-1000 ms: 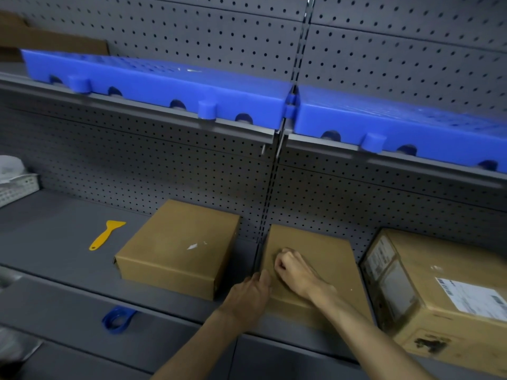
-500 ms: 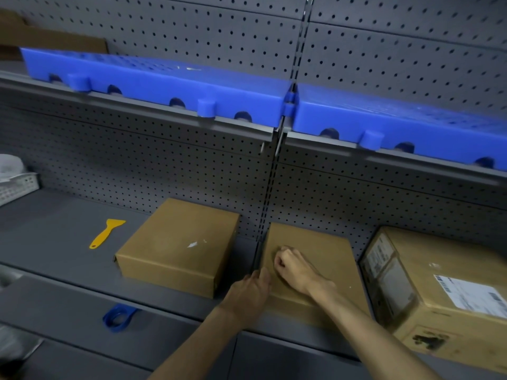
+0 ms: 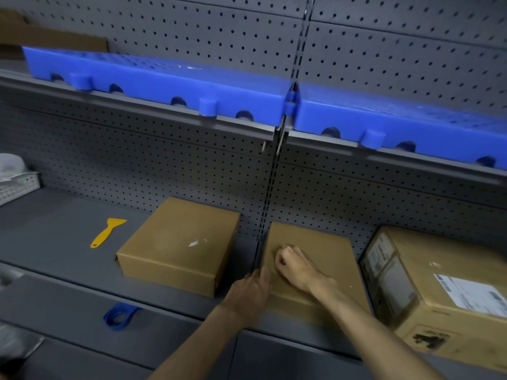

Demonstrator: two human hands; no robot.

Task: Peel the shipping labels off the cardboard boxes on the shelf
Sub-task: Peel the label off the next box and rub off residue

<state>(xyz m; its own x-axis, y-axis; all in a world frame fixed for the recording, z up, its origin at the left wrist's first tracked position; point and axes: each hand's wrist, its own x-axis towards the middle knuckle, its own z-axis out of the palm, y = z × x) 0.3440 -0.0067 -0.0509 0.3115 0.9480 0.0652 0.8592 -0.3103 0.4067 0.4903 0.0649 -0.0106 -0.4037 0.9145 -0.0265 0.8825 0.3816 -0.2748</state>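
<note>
Three cardboard boxes stand on the grey shelf (image 3: pixel 55 231). The left box (image 3: pixel 178 242) has a bare top with small white scraps. On the middle box (image 3: pixel 326 248), my right hand (image 3: pixel 296 266) rests with its fingers curled tight against the top near the left edge; nothing shows between them. My left hand (image 3: pixel 249 292) clasps that box's front left corner, fingers hidden down its side. The right box (image 3: pixel 444 267) is larger and tilted, with a white shipping label (image 3: pixel 474 294) on top and further labels (image 3: pixel 380 253) on its left side.
A yellow plastic scraper (image 3: pixel 107 232) lies on the shelf left of the boxes. A blue loop-shaped tool (image 3: pixel 119 316) sits at the shelf's front lip. A white basket (image 3: pixel 16 185) stands far left. Blue plastic panels (image 3: pixel 164 80) cover the overhanging upper shelf.
My right hand's fist has shifted slightly on the middle box's top; the left hand stays at the corner. The camera view has drifted a little.
</note>
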